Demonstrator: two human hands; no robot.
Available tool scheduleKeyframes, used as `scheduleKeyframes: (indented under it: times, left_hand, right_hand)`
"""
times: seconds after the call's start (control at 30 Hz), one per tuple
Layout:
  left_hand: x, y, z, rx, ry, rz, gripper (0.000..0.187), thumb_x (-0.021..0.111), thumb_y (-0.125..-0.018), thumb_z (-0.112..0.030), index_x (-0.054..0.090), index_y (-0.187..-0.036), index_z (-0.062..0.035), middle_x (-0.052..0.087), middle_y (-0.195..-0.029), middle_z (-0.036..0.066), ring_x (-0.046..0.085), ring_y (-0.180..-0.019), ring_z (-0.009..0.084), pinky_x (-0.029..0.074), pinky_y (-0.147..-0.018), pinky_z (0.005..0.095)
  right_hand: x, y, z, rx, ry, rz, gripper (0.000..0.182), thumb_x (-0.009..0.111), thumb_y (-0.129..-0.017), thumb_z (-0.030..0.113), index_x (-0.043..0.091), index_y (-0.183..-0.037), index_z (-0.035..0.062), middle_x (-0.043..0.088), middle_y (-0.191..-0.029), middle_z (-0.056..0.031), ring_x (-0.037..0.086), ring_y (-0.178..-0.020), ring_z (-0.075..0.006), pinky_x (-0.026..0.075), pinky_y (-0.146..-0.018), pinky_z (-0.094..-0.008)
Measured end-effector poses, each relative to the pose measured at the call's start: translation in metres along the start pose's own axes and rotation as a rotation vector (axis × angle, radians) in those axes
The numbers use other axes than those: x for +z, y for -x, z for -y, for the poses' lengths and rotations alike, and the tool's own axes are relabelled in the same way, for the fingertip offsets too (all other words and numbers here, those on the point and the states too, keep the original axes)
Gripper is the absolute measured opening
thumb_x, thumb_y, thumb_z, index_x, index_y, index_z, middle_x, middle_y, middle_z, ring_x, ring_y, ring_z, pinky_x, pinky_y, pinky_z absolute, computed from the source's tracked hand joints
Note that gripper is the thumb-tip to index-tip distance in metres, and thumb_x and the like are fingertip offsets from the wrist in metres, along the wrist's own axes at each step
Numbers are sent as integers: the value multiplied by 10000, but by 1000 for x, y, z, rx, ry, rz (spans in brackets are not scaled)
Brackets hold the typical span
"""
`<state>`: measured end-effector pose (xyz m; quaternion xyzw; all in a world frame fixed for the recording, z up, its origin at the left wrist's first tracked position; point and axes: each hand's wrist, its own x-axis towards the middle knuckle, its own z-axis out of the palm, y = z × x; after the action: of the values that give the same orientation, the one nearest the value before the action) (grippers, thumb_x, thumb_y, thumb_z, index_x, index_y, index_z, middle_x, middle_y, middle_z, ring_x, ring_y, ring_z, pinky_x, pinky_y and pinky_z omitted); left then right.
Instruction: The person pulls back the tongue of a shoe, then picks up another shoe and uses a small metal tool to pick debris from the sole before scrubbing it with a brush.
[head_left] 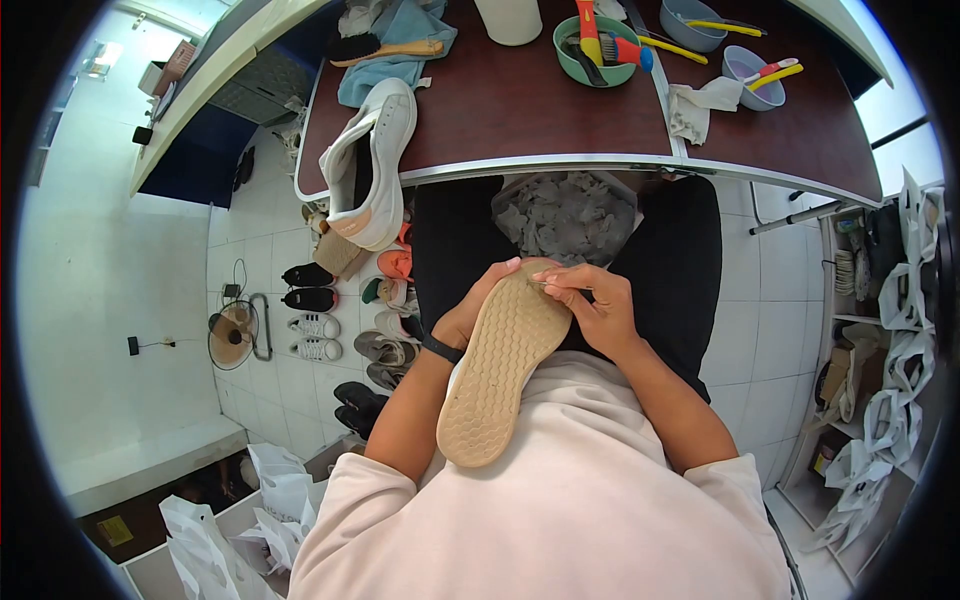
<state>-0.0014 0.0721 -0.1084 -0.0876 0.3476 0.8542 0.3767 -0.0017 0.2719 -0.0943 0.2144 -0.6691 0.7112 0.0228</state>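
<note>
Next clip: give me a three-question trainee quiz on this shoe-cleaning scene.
1. True or false: the shoe in the person's lap is held sole-up.
2. Which hand picks at the sole's toe end with a thin tool?
3. Where does the white sneaker lie? A) on the floor B) on the table edge C) in the green bowl

Key: 1 true; 2 the right, while the left hand holds the shoe; 3 B.

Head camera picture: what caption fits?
Left hand holds a shoe sole-up while right hand picks at its tread.
</note>
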Motion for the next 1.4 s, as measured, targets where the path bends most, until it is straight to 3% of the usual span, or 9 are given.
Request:
scheduleKeyframes:
  times: [0.3, 0.4, 0.6, 0.8, 1.1, 1.2, 1.4]
  left_hand:
    - [-3, 1, 0, -20, 26, 32, 564, 392, -1014, -438, 534, -1368, -22, 640, -1244, 148, 652, -1096, 241, 531, -972, 385]
    - [3, 4, -3, -22, 4, 20, 564, 393, -1009, -446, 540, -1356, -26, 645, -1212, 136, 652, -1086, 236, 532, -966, 379]
    - [6, 4, 0, -33, 44, 17, 545, 399, -1001, -444, 552, -1319, -28, 647, -1156, 113, 655, -1049, 218, 533, -955, 356]
    - [1, 2, 0, -32, 30, 35, 543, 381, -1011, -433, 558, -1311, -18, 645, -1154, 110, 656, -1037, 215, 533, -946, 355]
    - [3, 3, -1, -22, -14, 20, 557, 388, -1012, -431, 554, -1330, -4, 649, -1164, 121, 651, -1050, 223, 527, -953, 365]
    - [8, 3, -3, -24, -27, 18, 570, 403, -1008, -439, 546, -1346, -2, 648, -1169, 128, 650, -1058, 227, 525, -959, 367]
    - [3, 4, 0, -22, 4, 33, 588, 419, -1004, -448, 532, -1365, 3, 643, -1192, 136, 647, -1076, 231, 524, -967, 373]
  right_hand:
    - [-3, -1, 5, 162, -142, 50, 40, 675, -930, 9, 686, -967, 3, 764, -992, -106, 721, -930, -152, 572, -828, -281]
    - [-5, -2, 2, 324, -311, 38, 53, 647, -956, 11, 661, -1007, 9, 760, -1016, -93, 694, -896, -117, 565, -816, -271]
    - [-11, -9, -2, 395, -422, 89, 42, 620, -979, 14, 596, -1013, 9, 748, -1009, -121, 649, -809, -87, 549, -770, -252]
    - [-13, -9, -9, 365, -435, 129, 54, 633, -969, 14, 608, -1016, 9, 753, -1002, -113, 652, -812, -85, 547, -761, -248]
    - [-8, -5, -3, 264, -200, 88, 39, 650, -954, 7, 638, -990, 16, 762, -990, -89, 657, -805, -71, 552, -760, -237]
    - [-10, -4, -4, 330, -376, 52, 30, 648, -959, 14, 636, -986, 14, 760, -998, -96, 658, -812, -74, 551, -762, -240]
    - [-11, -5, -5, 349, -415, 92, 28, 644, -964, 13, 634, -988, 6, 755, -1019, -108, 664, -841, -84, 550, -772, -242]
